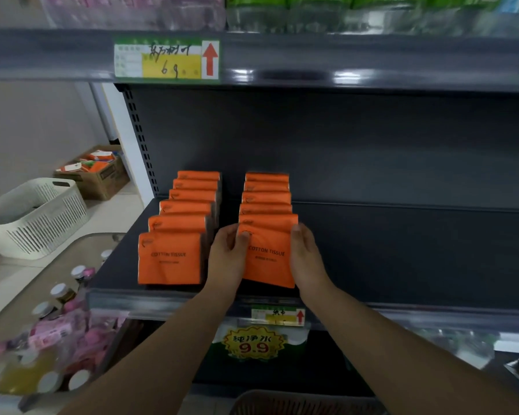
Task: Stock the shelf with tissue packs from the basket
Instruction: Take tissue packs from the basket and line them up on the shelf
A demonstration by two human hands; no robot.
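Observation:
Two rows of orange tissue packs stand upright on the dark shelf (402, 250), each several packs deep. The left row's front pack (170, 259) stands free near the shelf edge. The right row's front pack (267, 256) is held between both hands. My left hand (226, 259) grips its left edge, thumb on the front face. My right hand (306, 259) holds its right edge. A brown basket (297, 404) shows only its rim at the bottom edge of the view; its contents are hidden.
A white slatted basket (33, 217) sits at the left. A cardboard box (96, 175) with orange packs stands on the floor behind it. Bottles (60, 295) crowd a lower rack at the left. The shelf right of the packs is bare. Price tags hang on the shelf edges.

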